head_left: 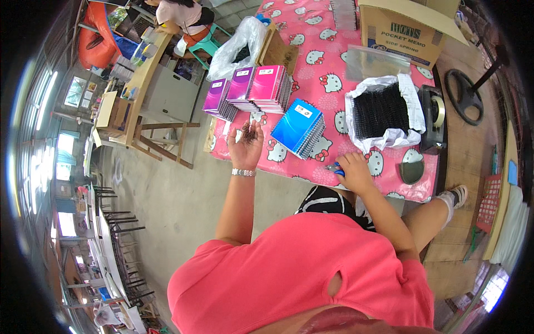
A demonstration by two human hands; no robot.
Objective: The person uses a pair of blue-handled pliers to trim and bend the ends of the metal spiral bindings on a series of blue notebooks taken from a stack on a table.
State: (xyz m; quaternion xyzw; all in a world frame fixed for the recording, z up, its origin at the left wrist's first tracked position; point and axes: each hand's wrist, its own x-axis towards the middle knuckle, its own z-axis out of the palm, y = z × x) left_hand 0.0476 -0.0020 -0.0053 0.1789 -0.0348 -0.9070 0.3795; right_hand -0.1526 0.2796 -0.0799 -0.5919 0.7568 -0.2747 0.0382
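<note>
Palm up beyond the near left edge of the pink table, my left hand (245,153) cups a tangled clump of thin dark brown bits (250,132) in its bent fingers. At the table's near edge my right hand (356,171) closes over small blue-handled pliers (337,168), partly hidden by the fingers. Between the hands and farther in is a stack of blue spiral notebooks (298,123). Behind my left hand stand stacks of purple notebooks (217,96) and pink notebooks (265,83). Black coil bindings (381,111) lie in white wrapping to the right.
Right of the coils is a black tape dispenser (433,119); a dark green rounded piece (411,171) lies nearer. A cardboard box (400,36) and clear plastic sheets (378,63) are at the back. Far left, a person (183,19) sits at a wooden desk (146,78).
</note>
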